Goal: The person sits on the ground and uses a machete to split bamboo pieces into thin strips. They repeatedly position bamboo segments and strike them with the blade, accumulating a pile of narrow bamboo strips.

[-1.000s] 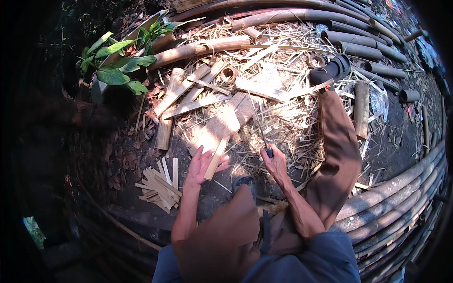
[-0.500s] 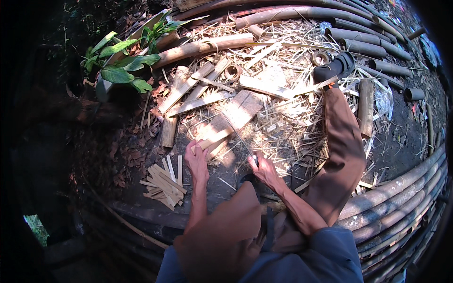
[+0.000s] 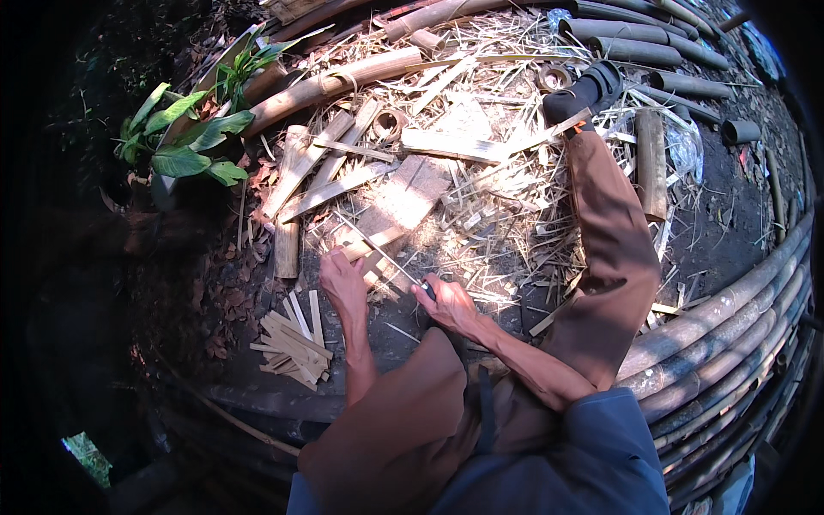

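My left hand (image 3: 345, 283) is closed around the near end of a short, pale bamboo strip (image 3: 382, 242). My right hand (image 3: 450, 306) grips the dark handle of a long, thin-bladed knife (image 3: 386, 256). The blade slants up to the left and crosses the strip just beyond my left fingers; whether it has cut in cannot be made out. Beneath the strip's far part lies a flat wooden board (image 3: 416, 190), sunlit in the middle. A loose pile of narrow split bamboo pieces (image 3: 293, 345) rests on the dark ground, left of my left forearm.
Shavings (image 3: 506, 202) cover the ground around the board. Split bamboo pieces (image 3: 296, 172) lie at far left, near a leafy plant (image 3: 184, 142). My outstretched leg (image 3: 608, 232) bounds the right side. Bamboo poles (image 3: 712, 330) are stacked at lower right, with cut lengths (image 3: 635, 51) at far right.
The knife in my right hand has moved left, and its blade now lies across the bamboo strip near my left fingers. My left hand keeps its hold. The whole view has shifted slightly.
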The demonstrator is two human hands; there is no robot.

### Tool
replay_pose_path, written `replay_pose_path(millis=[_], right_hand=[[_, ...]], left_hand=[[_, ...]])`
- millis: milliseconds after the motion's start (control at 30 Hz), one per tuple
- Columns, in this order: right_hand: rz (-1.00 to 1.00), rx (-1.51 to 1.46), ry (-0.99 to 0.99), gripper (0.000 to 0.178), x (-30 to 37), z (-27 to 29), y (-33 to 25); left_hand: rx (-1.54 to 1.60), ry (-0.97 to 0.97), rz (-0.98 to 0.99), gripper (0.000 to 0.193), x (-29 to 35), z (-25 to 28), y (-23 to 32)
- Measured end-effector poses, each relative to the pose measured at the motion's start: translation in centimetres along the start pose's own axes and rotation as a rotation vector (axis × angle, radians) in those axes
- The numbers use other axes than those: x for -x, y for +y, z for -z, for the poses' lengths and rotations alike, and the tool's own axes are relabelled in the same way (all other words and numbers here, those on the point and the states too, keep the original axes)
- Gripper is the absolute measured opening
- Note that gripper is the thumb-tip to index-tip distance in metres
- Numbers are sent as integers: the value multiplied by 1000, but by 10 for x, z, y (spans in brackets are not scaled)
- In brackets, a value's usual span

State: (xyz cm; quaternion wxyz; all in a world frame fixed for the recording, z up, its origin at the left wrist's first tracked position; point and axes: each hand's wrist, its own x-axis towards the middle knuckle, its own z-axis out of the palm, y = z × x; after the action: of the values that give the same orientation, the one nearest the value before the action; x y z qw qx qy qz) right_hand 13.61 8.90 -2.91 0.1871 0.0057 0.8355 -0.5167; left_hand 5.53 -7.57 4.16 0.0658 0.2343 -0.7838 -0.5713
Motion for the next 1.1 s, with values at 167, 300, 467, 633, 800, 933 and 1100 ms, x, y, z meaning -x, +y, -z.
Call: replay_pose_path(millis=[167,300,467,633,800,933,1100], right_hand=[[-117,-96,163,38,-20,-2,47],[-62,-46,44,45,2,-9,25],[-152,-152,139,45,-6,4,30],[-151,-170,180,45,-1,14,13],[-78,-197,180,40,-8,17,-8],[-13,27,163,36,2,57,22],[268,224,85,34,-8,54,11]], left_hand=[[-117,-53,-38,36,3,-3,8],[-26,-13,-33,40,-11,3,9],[-6,41,-11,46,-21,-3,8],[228,-114,-158,43,-42,-18,-47],[-37,-299,-355,31,-76,-40,-133],[475,-488,-2,27,-23,-61,-59],[333,-776,445,35,-6,22,-14]])
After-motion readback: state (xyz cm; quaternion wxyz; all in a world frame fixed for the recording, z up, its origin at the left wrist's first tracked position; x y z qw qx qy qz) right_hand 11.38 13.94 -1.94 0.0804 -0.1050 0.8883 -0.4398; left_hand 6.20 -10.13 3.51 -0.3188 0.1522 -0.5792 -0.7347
